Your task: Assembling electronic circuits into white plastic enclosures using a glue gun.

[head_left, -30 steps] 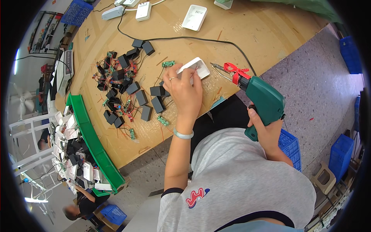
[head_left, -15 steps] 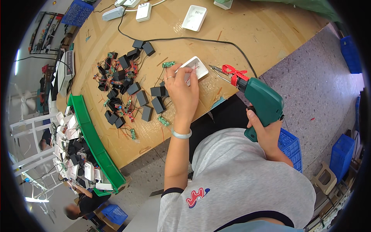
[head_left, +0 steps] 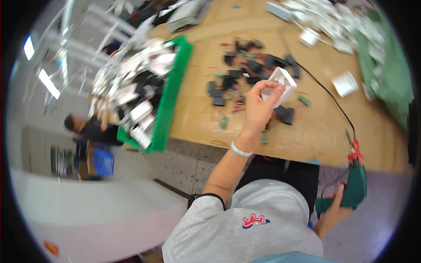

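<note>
A white plastic casing (head_left: pixel 286 87), shaped like a shallow tray, is gripped at its edge by the closed fingers of my left hand (head_left: pixel 258 108), above the table. Under and beside it lie black rectangular blocks (head_left: pixel 285 115), small green circuit boards (head_left: pixel 305 100) and thin red wires. My right hand (head_left: pixel 337 205) is wrapped round the handle of a green soldering gun (head_left: pixel 355 186), off the table's front edge at the right. Red ribbon (head_left: pixel 356 151) is tied near its metal tip, which points toward the table. Motion blurs fine detail.
A green bin (head_left: pixel 167 103) filled with white casings and black parts stands at left, with a person (head_left: pixel 94 127) beyond it. A black cord (head_left: pixel 326 87) crosses the table. Another white casing (head_left: pixel 345 84), a pile of white pieces (head_left: pixel 337 22) and green cloth (head_left: pixel 383 65) lie at right.
My view has swung left. My left hand has lifted the white casing off the table. The soldering gun, formerly close to the casing, is now well apart from it, lower right.
</note>
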A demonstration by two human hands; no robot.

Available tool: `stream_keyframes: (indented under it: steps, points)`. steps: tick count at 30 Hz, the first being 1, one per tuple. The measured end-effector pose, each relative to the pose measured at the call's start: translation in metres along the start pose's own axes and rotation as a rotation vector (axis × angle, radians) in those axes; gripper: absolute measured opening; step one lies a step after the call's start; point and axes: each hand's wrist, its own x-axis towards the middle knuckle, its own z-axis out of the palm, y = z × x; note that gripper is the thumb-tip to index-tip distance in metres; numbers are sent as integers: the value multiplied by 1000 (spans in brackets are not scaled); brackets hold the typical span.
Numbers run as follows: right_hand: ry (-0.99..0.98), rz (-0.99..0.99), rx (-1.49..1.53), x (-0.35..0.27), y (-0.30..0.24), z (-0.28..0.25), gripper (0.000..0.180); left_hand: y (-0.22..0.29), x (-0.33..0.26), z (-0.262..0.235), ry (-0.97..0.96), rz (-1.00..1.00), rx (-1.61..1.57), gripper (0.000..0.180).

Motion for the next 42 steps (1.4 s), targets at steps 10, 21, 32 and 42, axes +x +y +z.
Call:
stream_keyframes:
  steps: [10,21,32,42]
  points:
    - [-180,49,264,22,14,3,32,145,77,-314,788,660,-29,19]
    - [-211,280,768,17,0,28,32,114,149,-557,1143,12,1672,69]
    - [-48,217,779,69,-12,21,33,86,76,-138,157,928,974,31]
    - [-106,119,855,70,5,-28,30,-68,90,189,-354,574,934,66]
